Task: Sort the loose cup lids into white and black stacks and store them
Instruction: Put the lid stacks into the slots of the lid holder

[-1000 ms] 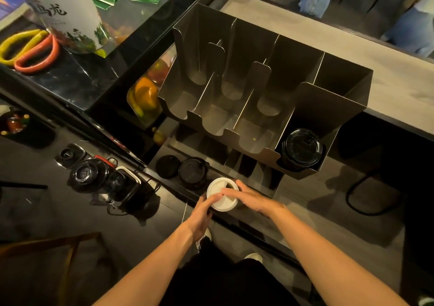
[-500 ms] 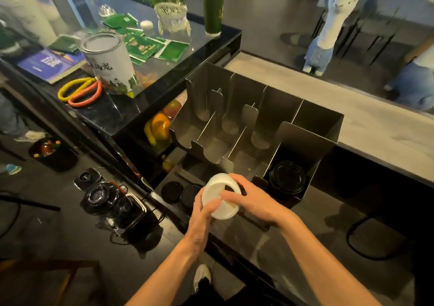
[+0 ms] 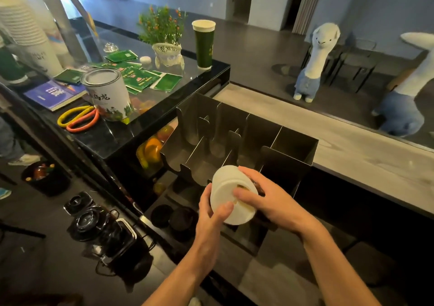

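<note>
head view. my left hand [image 3: 211, 214] and right hand [image 3: 270, 200] together grip a stack of white lids [image 3: 231, 195]. the stack is tilted with its top face turned toward me, and it sits just in front of the front edge of the divided metal rack [image 3: 234, 127], toward the rack's right half.

left hand: the thumb presses on the near rim of the top lid and the fingers wrap around the stack's left side. right hand: the fingers curl over the top face and the right side. whether the stack touches the rack's front lip cannot be told. my right hand hides the rack's right front corner.

two black lids [image 3: 172, 216] lie side by side on the dark shelf below the rack's front left corner.

left of the rack, on the glossy black counter [image 3: 98, 139], stand a tea tin [image 3: 106, 94] and, just beside it, yellow and orange scissors [image 3: 77, 119]. a tall green cup [image 3: 203, 44] stands beyond the rack's far left corner. a plush alpaca [image 3: 314, 63] stands well beyond the rack, past the grey countertop [image 3: 352, 150] on the rack's right.
</note>
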